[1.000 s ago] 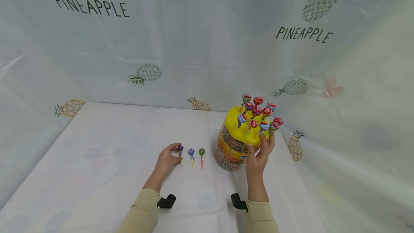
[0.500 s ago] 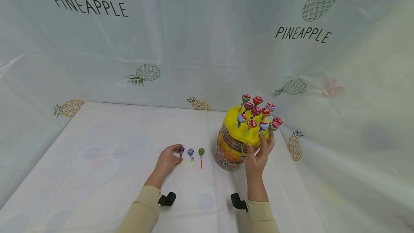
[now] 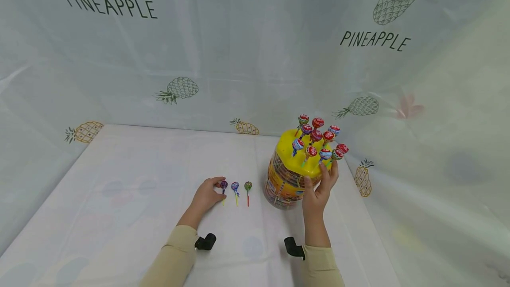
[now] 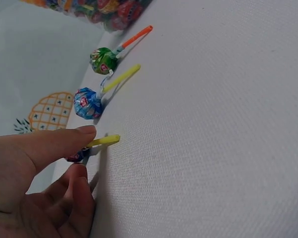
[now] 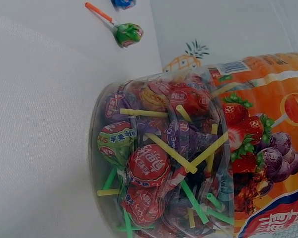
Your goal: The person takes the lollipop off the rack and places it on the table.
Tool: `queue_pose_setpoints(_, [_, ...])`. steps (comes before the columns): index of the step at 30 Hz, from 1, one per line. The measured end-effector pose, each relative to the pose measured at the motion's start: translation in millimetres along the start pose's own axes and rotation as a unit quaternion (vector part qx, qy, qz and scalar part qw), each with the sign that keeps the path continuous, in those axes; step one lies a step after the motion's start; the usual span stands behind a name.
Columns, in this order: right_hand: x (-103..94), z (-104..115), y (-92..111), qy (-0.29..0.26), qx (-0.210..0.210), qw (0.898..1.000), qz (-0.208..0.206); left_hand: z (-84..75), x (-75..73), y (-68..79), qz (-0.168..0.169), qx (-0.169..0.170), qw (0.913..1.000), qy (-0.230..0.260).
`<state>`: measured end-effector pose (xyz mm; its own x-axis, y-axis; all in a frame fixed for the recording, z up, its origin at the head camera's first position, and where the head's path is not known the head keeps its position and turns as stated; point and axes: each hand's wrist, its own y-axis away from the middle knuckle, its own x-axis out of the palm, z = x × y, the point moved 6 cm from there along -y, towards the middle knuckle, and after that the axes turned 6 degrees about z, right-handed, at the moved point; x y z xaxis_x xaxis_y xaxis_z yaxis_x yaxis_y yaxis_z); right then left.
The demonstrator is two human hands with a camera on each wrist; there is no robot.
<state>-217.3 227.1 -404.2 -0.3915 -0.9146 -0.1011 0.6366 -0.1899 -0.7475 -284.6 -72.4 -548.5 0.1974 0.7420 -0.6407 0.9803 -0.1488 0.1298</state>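
Three lollipops lie in a row on the white table. My left hand pinches the leftmost, a purple lollipop with a yellow stick; in the left wrist view the thumb covers part of it. To its right lie a blue lollipop on a yellow stick and a green lollipop on a red-orange stick. A big clear jar packed with wrapped lollipops stands upright, several more poking up from its yellow lid. Against the jar's near right side, just under the lid, rest the extended fingers of my right hand.
A pale curtain printed with pineapples hangs behind the table and along its sides. The jar stands near the table's right edge. Black wrist mounts jut out by both sleeves.
My left hand has shifted very slightly to the right with the purple lollipop, closer to the blue one. The right hand stays at the jar.
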Motion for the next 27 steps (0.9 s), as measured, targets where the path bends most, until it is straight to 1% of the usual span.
queue_pose_setpoints(4, [-0.3,0,0,0.002,0.000,1.000,-0.001,-0.4,-0.3,0.4,0.000,-0.005,1.0000,0.003])
queue_pose_setpoints(8, [-0.1,1,0,0.004,-0.004,1.000,0.000,-0.3,-0.9,1.2,-0.002,-0.015,0.9998,-0.008])
queue_pose_setpoints(11, [0.1,0,0,0.001,-0.007,1.000,-0.001,-1.9,-2.6,1.2,-0.012,-0.016,0.9995,-0.024])
queue_pose_setpoints(13, [0.1,0,0,0.000,-0.007,1.000,-0.001,-5.2,-4.3,-0.2,-0.022,-0.003,0.9991,-0.036])
queue_pose_setpoints(15, [-0.2,-1,0,-0.001,-0.007,1.000,-0.002,-10.6,-5.5,-2.4,-0.030,0.018,0.9982,-0.049])
queue_pose_setpoints(18, [-0.4,0,0,-0.002,-0.007,1.000,-0.001,-18.1,-5.5,-6.6,-0.028,0.039,0.9969,-0.062])
queue_pose_setpoints(20, [-0.5,0,0,0.000,-0.005,1.000,-0.002,-22.0,-3.8,-9.4,-0.020,0.043,0.9957,-0.080])
queue_pose_setpoints(22, [-0.4,0,1,0.001,-0.003,1.000,-0.002,-24.6,-1.6,-12.2,-0.012,0.039,0.9936,-0.105])
queue_pose_setpoints(25, [-0.3,0,1,0.005,0.002,1.000,-0.001,-29.7,1.0,-14.8,-0.008,0.040,0.9890,-0.142])
queue_pose_setpoints(27, [-0.2,0,1,0.008,0.004,1.000,0.000,-32.4,2.4,-16.2,-0.007,0.040,0.9868,-0.157])
